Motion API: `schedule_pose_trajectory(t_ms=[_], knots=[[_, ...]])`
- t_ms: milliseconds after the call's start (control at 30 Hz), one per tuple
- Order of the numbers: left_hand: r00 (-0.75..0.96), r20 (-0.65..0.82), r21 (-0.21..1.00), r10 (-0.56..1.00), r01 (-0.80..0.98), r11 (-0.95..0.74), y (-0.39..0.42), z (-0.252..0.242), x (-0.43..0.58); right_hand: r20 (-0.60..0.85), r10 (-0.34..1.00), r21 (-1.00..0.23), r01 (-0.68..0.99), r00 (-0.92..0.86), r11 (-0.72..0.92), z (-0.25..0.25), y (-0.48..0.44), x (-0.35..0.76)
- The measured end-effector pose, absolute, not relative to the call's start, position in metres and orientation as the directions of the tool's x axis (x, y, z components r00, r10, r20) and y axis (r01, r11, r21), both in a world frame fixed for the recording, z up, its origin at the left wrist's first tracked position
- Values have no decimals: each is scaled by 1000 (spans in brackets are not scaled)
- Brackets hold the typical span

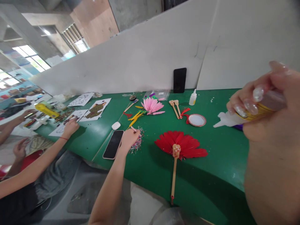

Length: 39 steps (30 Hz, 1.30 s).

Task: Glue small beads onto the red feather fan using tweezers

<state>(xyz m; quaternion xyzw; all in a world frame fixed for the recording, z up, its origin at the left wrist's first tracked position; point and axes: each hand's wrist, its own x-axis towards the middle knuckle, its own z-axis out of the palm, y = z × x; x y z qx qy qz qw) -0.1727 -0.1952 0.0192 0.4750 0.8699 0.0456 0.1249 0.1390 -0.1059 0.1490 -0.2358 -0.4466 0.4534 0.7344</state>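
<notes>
Up close at the right, my right hand (281,93) is wrapped round a glue bottle (266,109) with a yellow label, its white nozzle pointing left above the table. My left hand (129,140) is closed over a pile of small multicoloured beads (136,145); what its fingers pinch, if anything, is too small to name. Between my hands lies a red feather fan (180,143), spread on the table. Its wooden handle (173,178) points toward me, and whitish bits sit on the wooden head where the feathers meet.
A phone (113,144) and white earbud case (116,125) lie left of the beads. Behind are pink feathers (152,105), wooden handles (175,109), a white dish (197,120), a small glue bottle (192,97) and an upright phone (179,80). Co-workers' hands (71,127) work at the left.
</notes>
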Motion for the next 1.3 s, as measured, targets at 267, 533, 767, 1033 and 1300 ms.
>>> schedule_pose_trajectory(t_ms=[267, 533, 767, 1033, 1300], knots=[[-518, -182, 202, 836, 812, 547, -194, 24, -164, 437, 881, -760, -449, 182, 469, 153, -117, 135], [-504, -170, 239, 847, 812, 532, -193, 25, -163, 454, 875, -755, -451, 165, 477, 150, -112, 139], [-521, -197, 258, 830, 790, 557, -191, 23, -165, 430, 888, -757, -472, 161, 452, 151, -119, 138], [-511, -157, 414, 845, 743, 526, -192, 24, -165, 479, 861, -722, -481, 170, 497, 150, -115, 137], [-443, -39, 839, 896, 472, 270, -185, 66, -129, 389, 888, -921, -122, -245, 370, 147, -123, 138]])
